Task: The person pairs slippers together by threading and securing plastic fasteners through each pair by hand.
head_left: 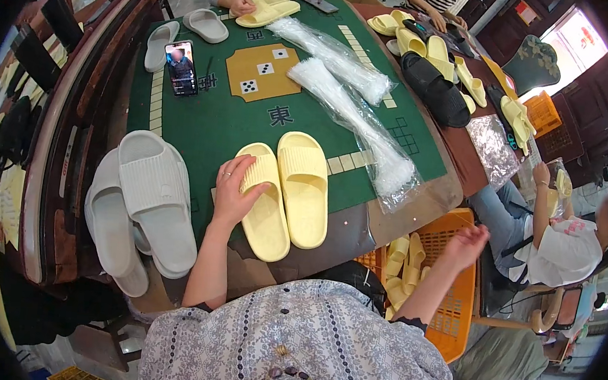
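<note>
Two pale yellow slippers lie side by side at the table's near edge. My left hand is closed on the strap of the left yellow slipper, its thumb toward the foot opening. Beside it, the right yellow slipper is untouched. My right hand is raised off the table on the right, above an orange crate. Its fingers are curled together; whatever may be in them is too small to make out. In the crate are several yellow slippers.
Grey slippers are stacked at left. A lit phone stands on the green mat. Clear bags of thin white strands lie on the right half. Other people work across and beside the table; black and yellow slippers cover the neighbouring table.
</note>
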`<state>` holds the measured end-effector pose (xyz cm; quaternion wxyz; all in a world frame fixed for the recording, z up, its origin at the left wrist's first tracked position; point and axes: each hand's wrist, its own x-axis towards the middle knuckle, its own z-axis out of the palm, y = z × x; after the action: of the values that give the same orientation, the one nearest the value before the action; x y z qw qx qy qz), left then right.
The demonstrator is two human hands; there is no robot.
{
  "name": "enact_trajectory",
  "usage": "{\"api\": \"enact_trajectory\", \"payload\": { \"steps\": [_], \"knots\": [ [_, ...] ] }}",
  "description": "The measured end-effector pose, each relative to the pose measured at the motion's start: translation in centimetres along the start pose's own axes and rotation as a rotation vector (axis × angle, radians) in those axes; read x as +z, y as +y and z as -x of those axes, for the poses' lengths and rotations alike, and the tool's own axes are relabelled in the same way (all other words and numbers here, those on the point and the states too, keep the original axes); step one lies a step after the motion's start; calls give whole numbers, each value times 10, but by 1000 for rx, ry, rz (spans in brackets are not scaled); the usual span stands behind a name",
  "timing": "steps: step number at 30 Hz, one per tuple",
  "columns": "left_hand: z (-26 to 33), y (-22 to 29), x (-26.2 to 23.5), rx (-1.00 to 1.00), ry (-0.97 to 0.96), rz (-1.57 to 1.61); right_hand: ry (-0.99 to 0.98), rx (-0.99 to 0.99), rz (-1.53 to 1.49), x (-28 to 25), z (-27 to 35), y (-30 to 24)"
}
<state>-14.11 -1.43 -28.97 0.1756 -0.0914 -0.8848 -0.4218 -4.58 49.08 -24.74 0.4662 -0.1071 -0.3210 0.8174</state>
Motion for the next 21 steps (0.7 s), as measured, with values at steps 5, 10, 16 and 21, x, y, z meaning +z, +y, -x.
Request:
{"api": "enact_trajectory", "payload": {
  "steps": [5, 10, 16, 21],
  "knots": [
    [1, 1, -5, 6, 21, -4, -8, -555, 23, 41, -2, -96],
    [-4, -1, 2, 9, 16, 3, -129, -1144, 29, 128, 71, -141],
    [1, 14, -12, 159, 171, -105, -637, -1100, 603, 159, 123, -52],
    [7, 30, -14, 283, 179, 160, -929, 356, 662, 180, 188, 76]
  ]
}}
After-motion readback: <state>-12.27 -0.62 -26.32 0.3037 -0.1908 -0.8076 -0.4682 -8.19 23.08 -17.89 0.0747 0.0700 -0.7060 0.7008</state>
